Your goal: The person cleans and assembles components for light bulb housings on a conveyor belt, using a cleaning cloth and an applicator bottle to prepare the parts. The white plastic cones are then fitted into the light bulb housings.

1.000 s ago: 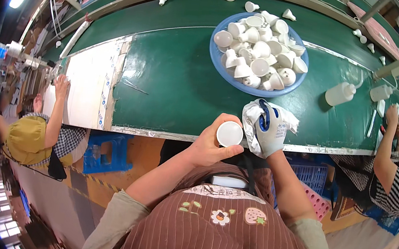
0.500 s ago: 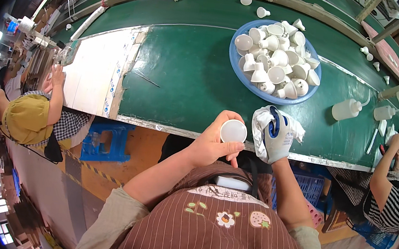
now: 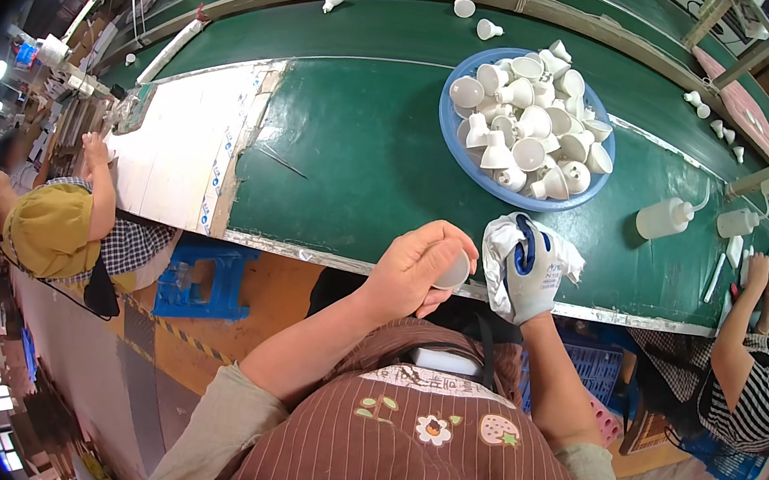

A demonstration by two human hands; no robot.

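My bare left hand (image 3: 408, 270) is closed round a white spotlight bulb (image 3: 454, 271) just in front of the table's near edge. The bulb's round face is tilted toward my right, and the fingers cover much of its body. Close beside it, my right hand (image 3: 535, 277), in a white and blue work glove, grips a crumpled white cloth (image 3: 501, 244). Cloth and bulb are apart. Beyond my hands, a blue basin (image 3: 447, 138) heaped with similar white bulbs (image 3: 533, 122) stands on the green table (image 3: 349, 138).
Squeeze bottles (image 3: 664, 219) stand at the right. Tweezers (image 3: 280, 160) lie near a white board (image 3: 178, 145) on the left. Loose bulbs (image 3: 489, 29) rest on the far green belt (image 3: 383, 26). Co-workers sit at both sides, one with hands (image 3: 762, 285) near more bulbs.
My left hand has turned the bulb, so its face points more to the right. Loose bulbs on the far belt have shifted left. The left co-worker's hands have moved lower.
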